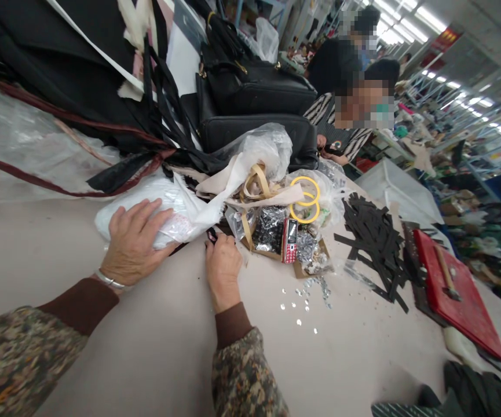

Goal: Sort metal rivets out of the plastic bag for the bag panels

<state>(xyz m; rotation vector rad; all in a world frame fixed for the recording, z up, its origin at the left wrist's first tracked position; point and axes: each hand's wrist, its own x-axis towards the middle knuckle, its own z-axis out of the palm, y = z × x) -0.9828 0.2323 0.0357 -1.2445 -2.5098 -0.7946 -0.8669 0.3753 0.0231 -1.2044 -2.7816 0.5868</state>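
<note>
A white plastic-wrapped bundle [172,217] lies on the pale table [154,347]. My left hand [135,240] rests on its left part, fingers spread, with a bracelet at the wrist. Just right of the bundle, my right hand [224,260] has its fingers curled round the end of a small dark object [211,234], mostly hidden, at the edge of the white material. Beside it are small boxes holding a bag of black pieces [269,229] and a bag of metal parts [308,246]. A red and black phone [290,240] lies between them.
Yellow rings [305,208], black strips [376,243] and small silver discs [299,322] lie to the right, before a red board [454,289] with a hammer [448,275]. Black handbags [259,95] and black fabric [59,75] stand behind. Two people [341,133] are across the table.
</note>
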